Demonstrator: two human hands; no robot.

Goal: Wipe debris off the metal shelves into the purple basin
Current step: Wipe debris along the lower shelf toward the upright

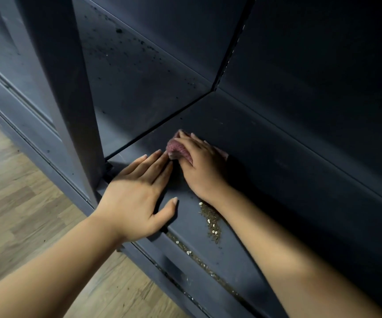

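while right hand fingers grip pink cloth, left hand lies flat on shelf

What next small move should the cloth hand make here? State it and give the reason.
Probably drag the pink cloth under the right hand back toward the front edge, through the debris pile beside that wrist. Grains also line the front lip groove. The left hand lies flat; no basin shows.
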